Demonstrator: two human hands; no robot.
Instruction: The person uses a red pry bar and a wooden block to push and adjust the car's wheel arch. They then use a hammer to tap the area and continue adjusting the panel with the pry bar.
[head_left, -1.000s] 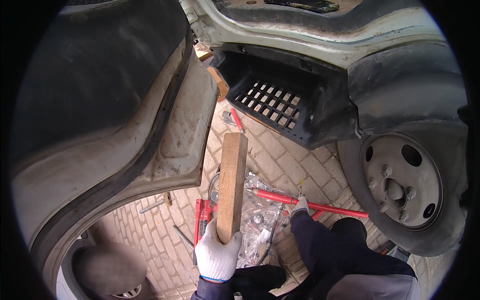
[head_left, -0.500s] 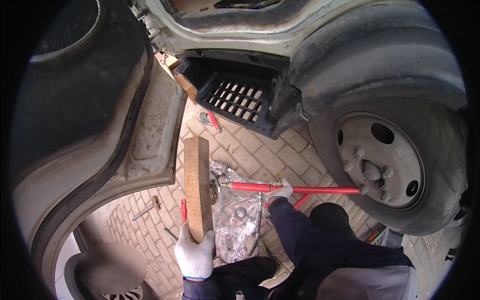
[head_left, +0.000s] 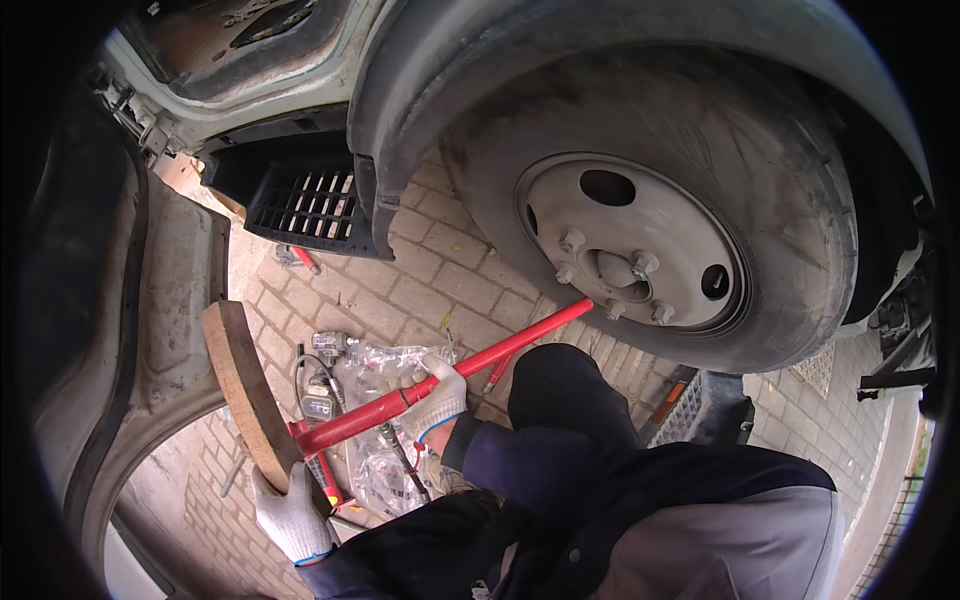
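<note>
My left hand, in a white glove, is closed around the lower end of a long wooden block. My right hand, also gloved, grips a long red bar, whose thicker near end lies beside the wood. The bar's far end reaches up toward the lug nuts of a truck wheel; whether it touches them I cannot tell. Below my hands a clear plastic bag lies on the pavers, with a cordless impact wrench and red jack parts beside it.
An open door stands at the left. A black grated step hangs under the cab ahead, with another red-handled item on the pavers below it. My bent knee is near the tyre, beside a metal-treaded object.
The view has swung right toward the wheel, which now fills more of it. The wooden block leans further left, and the red bar now slopes up toward the wheel instead of lying level.
</note>
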